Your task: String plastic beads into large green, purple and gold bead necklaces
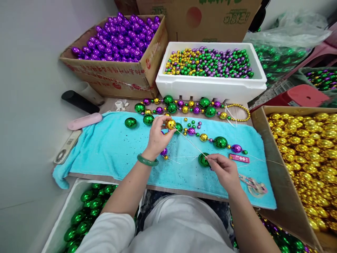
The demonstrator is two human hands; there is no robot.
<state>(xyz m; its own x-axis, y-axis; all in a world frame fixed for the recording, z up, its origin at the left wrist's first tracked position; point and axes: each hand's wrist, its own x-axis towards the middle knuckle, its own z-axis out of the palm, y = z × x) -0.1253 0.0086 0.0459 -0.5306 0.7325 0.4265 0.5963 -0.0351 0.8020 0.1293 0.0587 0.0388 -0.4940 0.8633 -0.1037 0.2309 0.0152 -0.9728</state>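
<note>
My left hand point(159, 135), with a green bangle point(147, 161) at its wrist, pinches a gold bead point(171, 124) above the blue towel point(116, 147). A thin pale needle or stiff thread point(190, 142) runs from that bead down to my right hand point(222, 170), whose fingertips are closed on its other end. Under the right fingertips lies a large green bead point(203, 160). Beyond the hands, a strung row of green, purple and gold beads point(220, 142) rests on the towel, with several small loose beads point(193, 122) beside it.
At the back stand a carton of purple beads point(105, 78) and a white foam box point(210, 86) of small mixed beads. A carton of gold beads point(273, 158) is at right, and a foam box of green beads point(61, 214) at lower left. Small scissors point(254, 185) lie on the towel.
</note>
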